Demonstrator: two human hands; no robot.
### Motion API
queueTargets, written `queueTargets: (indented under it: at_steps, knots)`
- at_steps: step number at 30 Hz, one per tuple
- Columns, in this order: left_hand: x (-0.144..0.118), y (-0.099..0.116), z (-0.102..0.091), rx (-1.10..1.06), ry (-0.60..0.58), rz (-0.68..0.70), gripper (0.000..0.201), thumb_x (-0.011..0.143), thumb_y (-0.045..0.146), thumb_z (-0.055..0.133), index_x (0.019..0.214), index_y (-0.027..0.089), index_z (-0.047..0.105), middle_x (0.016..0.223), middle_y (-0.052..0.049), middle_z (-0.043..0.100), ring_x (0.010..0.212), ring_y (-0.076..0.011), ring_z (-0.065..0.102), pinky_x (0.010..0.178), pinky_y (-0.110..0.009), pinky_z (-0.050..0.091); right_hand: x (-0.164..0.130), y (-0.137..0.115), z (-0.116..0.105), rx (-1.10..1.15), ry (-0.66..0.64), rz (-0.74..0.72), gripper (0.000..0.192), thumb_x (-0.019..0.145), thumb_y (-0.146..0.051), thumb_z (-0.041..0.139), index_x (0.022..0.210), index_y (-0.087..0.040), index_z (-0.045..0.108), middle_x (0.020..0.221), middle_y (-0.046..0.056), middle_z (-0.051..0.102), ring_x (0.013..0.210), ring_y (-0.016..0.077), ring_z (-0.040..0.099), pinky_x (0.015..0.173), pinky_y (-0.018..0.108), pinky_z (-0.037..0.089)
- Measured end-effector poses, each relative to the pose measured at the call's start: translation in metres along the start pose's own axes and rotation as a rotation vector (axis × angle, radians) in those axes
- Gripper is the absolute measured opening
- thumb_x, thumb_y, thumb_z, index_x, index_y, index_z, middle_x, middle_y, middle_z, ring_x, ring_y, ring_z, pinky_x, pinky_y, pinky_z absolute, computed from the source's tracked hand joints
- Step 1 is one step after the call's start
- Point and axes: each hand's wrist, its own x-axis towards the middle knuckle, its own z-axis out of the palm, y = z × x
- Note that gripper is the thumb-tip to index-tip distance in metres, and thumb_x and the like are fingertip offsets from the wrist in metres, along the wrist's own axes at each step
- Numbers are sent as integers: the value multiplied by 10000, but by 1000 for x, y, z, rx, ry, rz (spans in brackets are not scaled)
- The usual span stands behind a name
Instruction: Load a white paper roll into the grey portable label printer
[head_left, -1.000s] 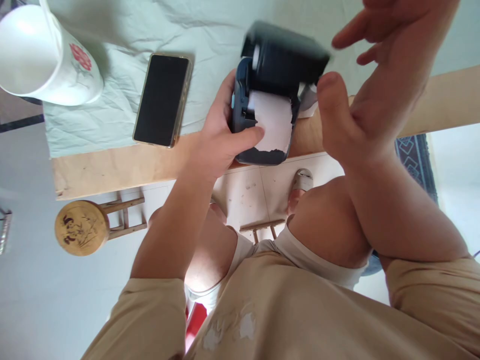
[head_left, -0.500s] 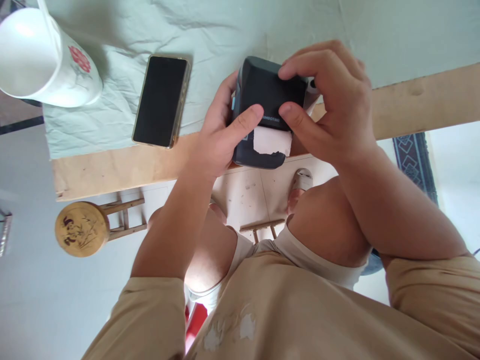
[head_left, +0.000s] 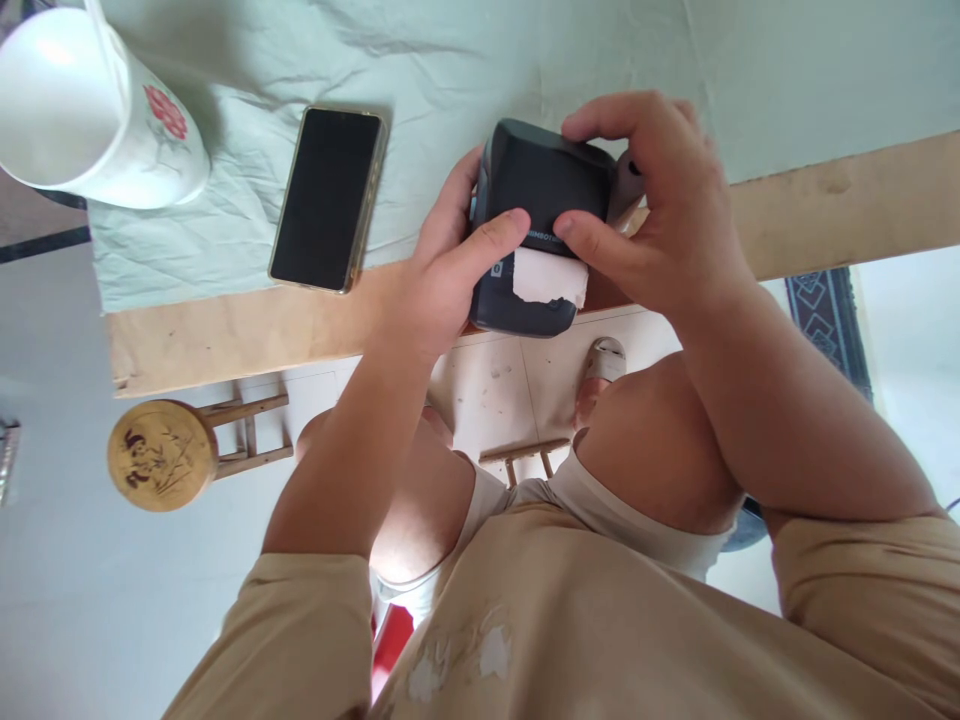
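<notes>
A dark label printer (head_left: pixel 551 180) is held over the table's front edge. A torn-edged white paper strip (head_left: pixel 550 277) sticks out of its front slot. My left hand (head_left: pixel 459 255) grips the printer's left side, thumb on the top cover and fingers wrapped round behind. On the right side, my right hand (head_left: pixel 660 195) has its thumb on the cover near the lettering and its index finger at the far right corner. A pale piece with a dark round spot shows between the printer and my right palm, partly hidden.
A black-screened phone (head_left: pixel 326 195) lies on the green tablecloth (head_left: pixel 442 60), left of the printer. A white bucket (head_left: pixel 154 150) with a red flower stands at the far left. Below the wooden table edge (head_left: pixel 240 335) is a round wooden stool (head_left: pixel 161 455).
My right index finger has shifted from the top of the cover to its far edge. The printer has moved slightly right in view, and the camera view has shifted a little.
</notes>
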Motion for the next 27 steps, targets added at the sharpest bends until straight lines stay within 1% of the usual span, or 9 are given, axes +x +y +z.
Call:
queueTargets:
  at_steps: [3, 7, 10, 13, 15, 18, 21, 24, 27]
  knots:
    - [3, -4, -2, 64, -40, 132, 238, 734, 317, 639, 963, 261, 613, 791, -11, 572, 979, -199, 605, 775, -257, 486, 0, -2, 0, -9, -21, 21, 393, 832, -526, 564, 1143, -287, 593, 1173, 20, 623, 1076, 237, 559, 938, 434, 396]
    - [7, -9, -6, 79, -61, 166, 233, 736, 326, 629, 963, 274, 614, 800, -8, 570, 848, -173, 594, 708, -252, 472, 0, -3, 2, -35, -1, 7, 367, 819, -501, 595, 1132, -309, 589, 1180, 1, 625, 1096, 257, 561, 938, 455, 391]
    - [10, -7, -9, 64, -86, 147, 256, 731, 343, 649, 975, 279, 605, 823, -5, 571, 755, -156, 581, 632, -251, 453, 0, -5, 1, -55, 8, 8, 358, 813, -487, 613, 1127, -317, 590, 1181, -4, 625, 1105, 259, 562, 942, 463, 399]
    - [11, -4, -14, 100, -151, 114, 340, 706, 374, 703, 1021, 291, 603, 896, -11, 605, 887, -189, 623, 692, -254, 485, 0, -6, 0, -51, 16, 40, 348, 793, -464, 642, 1109, -323, 605, 1135, -18, 639, 1119, 253, 564, 960, 463, 397]
    - [10, -3, -16, 126, -149, 90, 363, 728, 390, 700, 1066, 304, 599, 984, -10, 630, 1040, -211, 622, 776, -258, 505, 0, -4, 1, -44, 23, 61, 349, 782, -472, 648, 1097, -325, 617, 1107, -22, 651, 1118, 253, 566, 959, 455, 398]
    - [9, -4, -17, 93, -156, 95, 361, 757, 356, 694, 1100, 304, 592, 1111, 9, 645, 1167, -226, 591, 828, -268, 524, -1, -1, 1, -20, 37, 42, 387, 792, -530, 614, 1099, -295, 626, 1118, 0, 656, 1060, 243, 578, 941, 433, 406]
    - [11, -8, -17, -16, -238, 148, 279, 879, 354, 543, 1140, 267, 588, 1168, 13, 649, 1272, -238, 546, 968, -321, 519, -1, 5, 1, 34, 49, -18, 412, 792, -515, 607, 1118, -263, 610, 1128, 29, 638, 1002, 211, 588, 838, 376, 437]
    - [14, -10, -16, -109, -287, 197, 329, 963, 344, 347, 1141, 245, 605, 1226, 15, 628, 1349, -195, 487, 1132, -353, 435, -1, 9, 1, 55, 63, -81, 420, 805, -519, 601, 1151, -283, 569, 1136, 30, 621, 1010, 192, 588, 804, 353, 447]
    - [16, -9, -16, -129, -249, 202, 346, 972, 342, 327, 1149, 260, 613, 1242, 41, 628, 1356, -173, 484, 1112, -361, 458, 0, 8, 2, 26, 71, -88, 394, 820, -526, 585, 1151, -315, 545, 1150, 14, 615, 1040, 200, 588, 862, 385, 453]
